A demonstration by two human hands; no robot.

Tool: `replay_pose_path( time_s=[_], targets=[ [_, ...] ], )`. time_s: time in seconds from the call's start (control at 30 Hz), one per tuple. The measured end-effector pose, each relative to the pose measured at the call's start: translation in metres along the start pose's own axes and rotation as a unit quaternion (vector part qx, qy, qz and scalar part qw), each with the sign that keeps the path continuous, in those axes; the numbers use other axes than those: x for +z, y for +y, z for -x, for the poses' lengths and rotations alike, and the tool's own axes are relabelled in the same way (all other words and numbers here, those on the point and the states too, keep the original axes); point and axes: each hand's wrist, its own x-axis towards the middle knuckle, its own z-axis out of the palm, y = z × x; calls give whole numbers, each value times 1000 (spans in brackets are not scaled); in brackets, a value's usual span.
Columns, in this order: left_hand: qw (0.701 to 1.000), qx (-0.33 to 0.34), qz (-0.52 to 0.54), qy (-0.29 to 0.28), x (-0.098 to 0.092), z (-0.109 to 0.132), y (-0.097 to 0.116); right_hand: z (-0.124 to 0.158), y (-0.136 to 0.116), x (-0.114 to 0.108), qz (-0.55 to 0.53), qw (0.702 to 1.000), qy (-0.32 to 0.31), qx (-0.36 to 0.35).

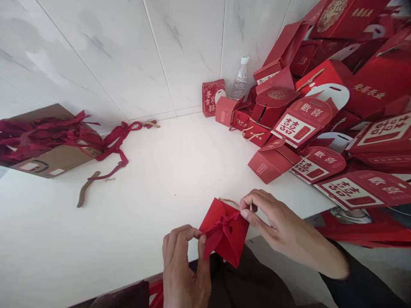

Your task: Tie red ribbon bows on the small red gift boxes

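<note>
A small red box [236,244] with a twisted cord handle lies at the table's front edge. A red ribbon [222,226] is tied in a bow on top of it. My left hand [186,265], at the box's left corner, pinches one side of the ribbon between thumb and index finger. On the other side, my right hand [272,222] pinches the ribbon's right end near the upper right corner of the box.
A cardboard box [61,160] full of red ribbons stands at the left, with ribbons [120,139] trailing onto the white table [144,192]. Red gift boxes [302,124] pile up at the right. Near the tiled wall stands a plastic bottle [240,79].
</note>
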Motion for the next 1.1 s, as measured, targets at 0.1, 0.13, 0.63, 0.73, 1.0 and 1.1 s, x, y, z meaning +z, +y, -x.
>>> replay_pose_path(
  time_s=[0.1, 0.13, 0.63, 0.73, 1.0, 1.1],
  targets=[
    [999, 18, -38, -12, -5, 0, -2, 1, 4, 2, -8, 1000, 2, 8],
    [998, 22, -49, -12, -7, -1, -3, 2, 5, 3, -9, 1000, 2, 10],
    [994, 80, -76, -11, -10, -2, 1, 13, -10, 12, 26, 986, 114, -115],
    [990, 125, -59, -40, -7, -6, 3, 15, -22, 20, 73, 974, 83, -196],
    [987, 153, -26, -48, 3, -11, 1, 17, -30, 21, 10, 974, 69, -217],
    [988, 145, -14, -44, 5, -10, 2, 23, -28, 17, -18, 977, 48, -205]
  ],
)
